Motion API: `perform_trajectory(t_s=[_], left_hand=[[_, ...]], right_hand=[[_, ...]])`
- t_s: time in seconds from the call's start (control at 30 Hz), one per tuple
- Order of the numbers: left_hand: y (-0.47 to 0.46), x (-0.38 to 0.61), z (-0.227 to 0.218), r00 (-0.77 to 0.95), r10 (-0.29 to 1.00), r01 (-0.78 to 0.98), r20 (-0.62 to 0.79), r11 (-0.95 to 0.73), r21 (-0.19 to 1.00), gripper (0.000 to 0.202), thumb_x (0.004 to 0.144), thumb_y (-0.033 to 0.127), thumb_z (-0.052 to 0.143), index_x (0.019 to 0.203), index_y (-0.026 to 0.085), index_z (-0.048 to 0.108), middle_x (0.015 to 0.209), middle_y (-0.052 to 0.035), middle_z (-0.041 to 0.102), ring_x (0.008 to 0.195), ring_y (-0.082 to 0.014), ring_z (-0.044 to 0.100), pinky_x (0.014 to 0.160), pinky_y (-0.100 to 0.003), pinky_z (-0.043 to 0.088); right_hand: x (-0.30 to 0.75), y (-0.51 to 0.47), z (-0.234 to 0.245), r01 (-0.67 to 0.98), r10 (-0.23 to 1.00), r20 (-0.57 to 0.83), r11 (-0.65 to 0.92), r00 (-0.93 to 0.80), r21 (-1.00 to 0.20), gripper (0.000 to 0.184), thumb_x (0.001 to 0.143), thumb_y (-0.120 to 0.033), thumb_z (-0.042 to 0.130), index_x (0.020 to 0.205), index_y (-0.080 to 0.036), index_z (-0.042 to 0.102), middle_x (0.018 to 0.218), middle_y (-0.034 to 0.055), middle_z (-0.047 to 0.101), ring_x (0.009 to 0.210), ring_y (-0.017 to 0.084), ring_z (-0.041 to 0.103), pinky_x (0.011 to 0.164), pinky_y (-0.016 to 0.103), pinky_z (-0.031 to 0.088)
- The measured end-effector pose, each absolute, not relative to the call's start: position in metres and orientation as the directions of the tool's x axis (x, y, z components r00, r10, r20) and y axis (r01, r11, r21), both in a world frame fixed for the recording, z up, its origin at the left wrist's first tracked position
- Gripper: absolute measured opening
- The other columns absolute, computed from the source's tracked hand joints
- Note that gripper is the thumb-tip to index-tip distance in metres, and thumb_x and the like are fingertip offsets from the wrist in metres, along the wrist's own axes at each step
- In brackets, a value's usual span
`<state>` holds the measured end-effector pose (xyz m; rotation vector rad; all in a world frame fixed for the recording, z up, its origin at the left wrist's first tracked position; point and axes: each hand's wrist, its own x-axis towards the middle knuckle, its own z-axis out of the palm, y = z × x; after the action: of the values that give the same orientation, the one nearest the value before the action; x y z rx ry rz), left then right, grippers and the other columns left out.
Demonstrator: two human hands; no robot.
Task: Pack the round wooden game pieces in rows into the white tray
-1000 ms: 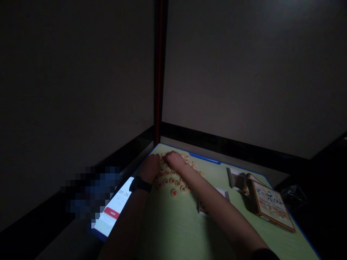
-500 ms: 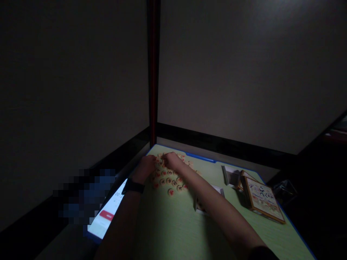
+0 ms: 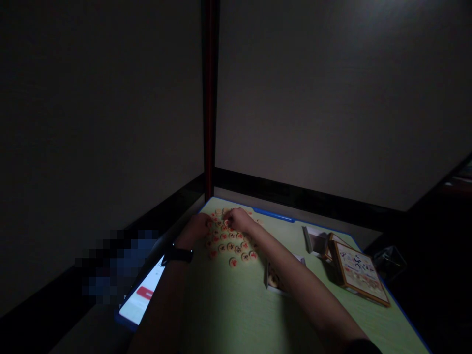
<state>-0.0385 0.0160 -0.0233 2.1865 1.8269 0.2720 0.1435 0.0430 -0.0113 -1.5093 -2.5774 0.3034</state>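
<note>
**My left hand point(image 3: 199, 227) draws back a little over the green tabletop point(image 3: 228, 305)**

It has slid slightly toward the left edge since half a second ago, and my watch point(image 3: 179, 254) now covers more of the phone point(image 3: 142, 302). My right forearm point(image 3: 295, 280) hides a bit less of the open tray point(image 3: 276, 290) than before.

Nearest, the lit phone lies at the table's left edge, partly behind my left wrist. The tray sits partly under my right forearm in this view, with a few discs point(image 3: 273, 279) showing at its left end. To the right, a box with a printed lid point(image 3: 360, 273) leans on a brown-edged box point(image 3: 332, 246); I can't see inside either. Just left of them stands a grey open tray point(image 3: 316, 241), its inside too dark to read.

Farther on, the round pieces point(image 3: 231, 247), marked in red or black, lie scattered on the tabletop. Some are in front of my hands, others between and beyond them. My hands are apart, fingers curled. A piece shows at the fingertips of my right hand point(image 3: 238, 220), another beside my left fingers; I can't tell whether either is gripped. Beyond is a blue handle point(image 3: 275, 215) on the far edge.
</note>
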Motion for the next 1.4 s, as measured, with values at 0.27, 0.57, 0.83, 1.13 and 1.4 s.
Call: perform_trajectory(t_s=[0.27,0.57,0.83,1.13,1.4], left_hand=[[0.018,-0.039,-0.023,0.189,0.979,0.929,-0.081,-0.151,0.337,0.025,0.086,0.013,0.048,0.080,0.014,0.073,0.083,-0.0090,0.074,0.082,-0.0169,0.068,0.069,-0.023,0.045],[0.016,-0.040,-0.025,0.159,0.986,0.928,-0.055,-0.131,0.349,0.018,0.085,0.013,0.053,0.083,0.014,0.071,0.093,-0.0097,0.075,0.087,-0.0175,0.068,0.070,-0.023,0.045],[0.013,-0.036,-0.018,0.146,0.989,0.931,-0.034,-0.126,0.343,0.025,0.087,0.015,0.051,0.097,0.013,0.073,0.104,-0.0139,0.075,0.097,-0.0201,0.069,0.082,-0.025,0.048],[0.012,-0.032,-0.016,0.158,0.987,0.931,-0.031,-0.138,0.337,0.026,0.088,0.012,0.048,0.091,0.014,0.074,0.094,-0.0111,0.076,0.090,-0.0181,0.070,0.079,-0.023,0.048],[0.010,-0.031,-0.014,0.152,0.988,0.924,-0.026,-0.132,0.359,0.028,0.089,0.011,0.047,0.098,0.013,0.073,0.102,-0.0134,0.076,0.095,-0.0184,0.069,0.082,-0.024,0.047]], right_hand=[[0.162,0.051,0.003,0.920,0.928,0.040,0.371,-0.369,-0.126,0.031,0.085,-0.009,0.051,0.104,-0.015,0.075,0.099,0.0087,0.076,0.092,0.018,0.069,0.076,0.021,0.046],[0.141,0.041,-0.010,0.904,0.905,0.033,0.421,-0.424,0.074,0.031,0.089,-0.009,0.048,0.108,-0.011,0.073,0.113,0.0198,0.070,0.109,0.026,0.066,0.086,0.029,0.050],[0.138,0.047,-0.010,0.862,0.872,0.003,0.482,-0.489,0.154,0.031,0.091,-0.008,0.048,0.115,-0.013,0.069,0.112,0.0169,0.072,0.110,0.024,0.065,0.089,0.029,0.050],[0.132,0.047,-0.010,0.836,0.846,0.008,0.525,-0.533,0.160,0.031,0.094,-0.011,0.046,0.117,-0.010,0.066,0.116,0.0194,0.069,0.111,0.024,0.065,0.089,0.031,0.050],[0.130,0.045,-0.006,0.851,0.855,-0.013,0.518,-0.519,0.088,0.034,0.089,-0.005,0.049,0.118,-0.012,0.065,0.115,0.0180,0.070,0.111,0.023,0.065,0.086,0.029,0.050]])
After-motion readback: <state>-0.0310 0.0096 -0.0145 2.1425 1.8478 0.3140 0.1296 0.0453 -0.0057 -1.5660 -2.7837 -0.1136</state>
